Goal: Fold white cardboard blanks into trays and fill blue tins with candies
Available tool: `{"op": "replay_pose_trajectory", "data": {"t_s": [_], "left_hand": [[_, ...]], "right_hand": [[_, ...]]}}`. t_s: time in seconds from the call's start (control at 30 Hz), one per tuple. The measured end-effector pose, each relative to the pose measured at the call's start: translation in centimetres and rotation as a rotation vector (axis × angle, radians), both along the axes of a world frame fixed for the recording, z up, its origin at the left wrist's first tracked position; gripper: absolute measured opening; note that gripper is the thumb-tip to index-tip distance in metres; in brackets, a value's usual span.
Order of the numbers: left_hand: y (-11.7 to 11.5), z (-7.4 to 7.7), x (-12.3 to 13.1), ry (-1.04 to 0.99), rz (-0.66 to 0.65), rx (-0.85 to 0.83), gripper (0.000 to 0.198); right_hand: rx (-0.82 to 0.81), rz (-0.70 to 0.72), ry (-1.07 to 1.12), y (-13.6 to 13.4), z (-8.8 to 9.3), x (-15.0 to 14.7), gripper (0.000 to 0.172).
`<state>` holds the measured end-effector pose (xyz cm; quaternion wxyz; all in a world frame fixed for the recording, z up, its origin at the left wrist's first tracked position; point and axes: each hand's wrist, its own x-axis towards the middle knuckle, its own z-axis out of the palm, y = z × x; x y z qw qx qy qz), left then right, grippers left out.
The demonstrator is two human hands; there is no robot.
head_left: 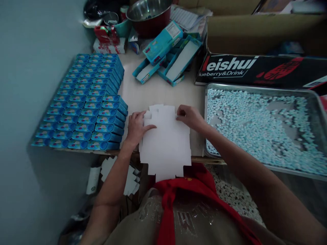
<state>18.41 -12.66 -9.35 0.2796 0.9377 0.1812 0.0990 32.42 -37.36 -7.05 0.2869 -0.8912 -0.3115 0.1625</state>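
A flat white die-cut carton blank lies on the table's front edge, hanging a little over it. My left hand rests on its left side, fingers curled onto a flap with the thumb stretched across the sheet. My right hand pinches the blank's upper right flap, fingers closed on it. Both forearms reach in from below.
Several rows of stacked blue boxes fill the left of the table. A metal tray of pale blue pellets sits at right. Open blue cartons, a metal bowl and a black cardboard box stand behind. More white blanks lie below.
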Motion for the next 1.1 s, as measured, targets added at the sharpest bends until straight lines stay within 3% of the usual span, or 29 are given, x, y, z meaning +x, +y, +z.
{"op": "replay_pose_trajectory", "data": {"t_s": [0.07, 0.2, 0.3, 0.4, 0.47, 0.57, 0.67, 0.77, 0.87, 0.93, 1.0, 1.1], "left_hand": [[0.1, 0.2, -0.2, -0.043, 0.028, -0.237, 0.081], [-0.3, 1.0, -0.9, -0.015, -0.018, -0.822, 0.072], [-1.2, 1.5, -1.7, -0.105, 0.022, -0.974, 0.07], [-2.1, 1.7, -2.0, -0.063, 0.099, -1.04, 0.07], [-2.6, 1.8, -1.9, -0.003, 0.172, -1.047, 0.064], [-3.6, 2.2, -1.4, -0.005, 0.184, -0.849, 0.041], [-4.7, 2.4, -0.3, 0.007, 0.128, -0.657, 0.02], [-5.8, 1.8, 1.0, 0.012, 0.174, -0.71, 0.025], [-6.5, 0.7, 2.3, -0.175, 0.199, -0.779, 0.025], [-6.7, 0.0, 2.8, -0.294, 0.227, -0.777, 0.024], [-6.6, -0.5, 3.0, -0.32, 0.274, -0.753, 0.022], [-6.7, -0.7, 2.8, -0.273, 0.316, -0.701, 0.04]], "right_hand": [[0.202, 0.036, 0.087, -1.3, 1.3, -0.3, 0.01], [0.43, 0.014, 0.082, -3.8, 3.3, -0.5, 0.031], [0.432, -0.094, 0.231, -4.6, 2.7, -0.9, 0.066], [0.453, -0.157, 0.636, -4.1, 0.5, -2.5, 0.068], [0.469, -0.245, 0.732, -3.3, -0.9, -3.9, 0.059], [0.37, -0.3, 0.45, -2.0, -1.7, -5.1, 0.043], [0.099, -0.103, 0.056, -0.6, -0.8, -4.4, 0.027], [-0.172, 0.125, -0.134, 1.2, 0.3, -3.3, 0.028], [-0.334, 0.245, -0.167, 2.8, 0.4, -3.0, 0.035], [-0.313, 0.208, -0.137, 3.2, -0.1, -3.3, 0.033], [-0.224, 0.06, -0.083, 3.0, -0.7, -3.9, 0.03], [-0.14, -0.14, -0.005, 2.0, -1.1, -5.2, 0.052]]}}
